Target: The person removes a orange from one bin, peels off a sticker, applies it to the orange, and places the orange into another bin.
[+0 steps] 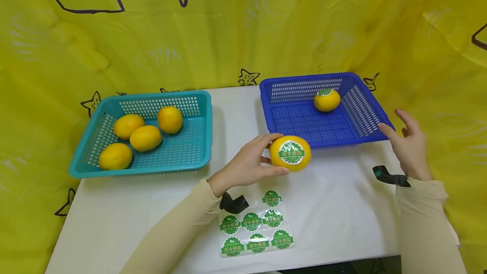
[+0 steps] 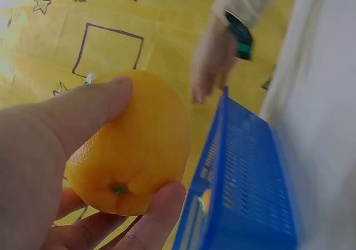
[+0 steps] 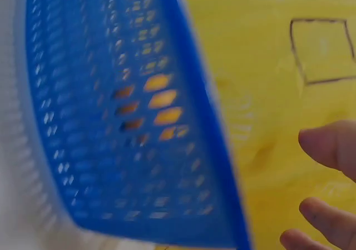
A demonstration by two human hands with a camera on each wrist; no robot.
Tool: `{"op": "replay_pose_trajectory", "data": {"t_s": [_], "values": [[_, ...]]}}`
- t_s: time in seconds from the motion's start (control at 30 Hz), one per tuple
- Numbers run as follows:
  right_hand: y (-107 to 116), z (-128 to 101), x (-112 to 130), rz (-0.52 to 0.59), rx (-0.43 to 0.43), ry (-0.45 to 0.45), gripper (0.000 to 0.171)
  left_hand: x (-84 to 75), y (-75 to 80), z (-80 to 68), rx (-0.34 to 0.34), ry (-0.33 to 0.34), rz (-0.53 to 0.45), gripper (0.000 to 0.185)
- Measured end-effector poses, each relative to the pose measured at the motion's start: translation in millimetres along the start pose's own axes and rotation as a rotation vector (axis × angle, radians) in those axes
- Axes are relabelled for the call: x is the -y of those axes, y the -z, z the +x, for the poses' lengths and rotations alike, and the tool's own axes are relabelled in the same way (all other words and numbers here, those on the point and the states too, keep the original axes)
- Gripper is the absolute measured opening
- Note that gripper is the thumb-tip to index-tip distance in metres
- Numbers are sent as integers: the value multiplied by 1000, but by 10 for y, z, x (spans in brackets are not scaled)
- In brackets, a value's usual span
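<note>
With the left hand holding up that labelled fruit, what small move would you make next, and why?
I'd probably have the left hand lower the labelled fruit into the blue basket. Its green-and-white label is on, the one fruit in there is labelled too, and the four fruits in the teal basket show none.

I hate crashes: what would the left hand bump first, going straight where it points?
Past the yellow fruit the left hand holds, probably the blue basket; depth's unclear, it could pass above.
</note>
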State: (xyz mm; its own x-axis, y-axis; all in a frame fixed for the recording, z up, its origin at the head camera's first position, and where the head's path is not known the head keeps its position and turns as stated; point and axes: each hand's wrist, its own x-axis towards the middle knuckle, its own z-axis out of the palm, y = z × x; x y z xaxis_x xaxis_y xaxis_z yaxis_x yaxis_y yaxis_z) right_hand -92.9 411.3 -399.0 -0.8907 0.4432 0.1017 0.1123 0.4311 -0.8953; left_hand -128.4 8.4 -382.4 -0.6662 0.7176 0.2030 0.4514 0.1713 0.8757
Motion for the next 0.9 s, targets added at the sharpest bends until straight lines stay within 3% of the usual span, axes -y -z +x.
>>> {"op": "replay_pose_trajectory", "data": {"t_s": [0.17,0.27,0.4,0.5,0.63,0.73,0.9], "values": [[-15,124,-232,164,140,-150,80,-99,30,530,-6,23,-40,75],[-39,115,-321,254,170,-158,81,-133,26,831,21,98,-60,76],[-68,92,-369,291,166,-136,79,-185,-30,1237,50,182,-68,74],[-60,95,-368,345,161,-123,79,-206,-124,1571,59,215,-18,73],[-6,89,-359,270,168,-151,79,-128,-334,1987,110,239,105,69],[18,85,-349,185,170,-173,79,-13,-538,2250,149,249,266,64],[48,59,-362,223,187,-161,81,71,-874,2469,245,367,509,55]]}}
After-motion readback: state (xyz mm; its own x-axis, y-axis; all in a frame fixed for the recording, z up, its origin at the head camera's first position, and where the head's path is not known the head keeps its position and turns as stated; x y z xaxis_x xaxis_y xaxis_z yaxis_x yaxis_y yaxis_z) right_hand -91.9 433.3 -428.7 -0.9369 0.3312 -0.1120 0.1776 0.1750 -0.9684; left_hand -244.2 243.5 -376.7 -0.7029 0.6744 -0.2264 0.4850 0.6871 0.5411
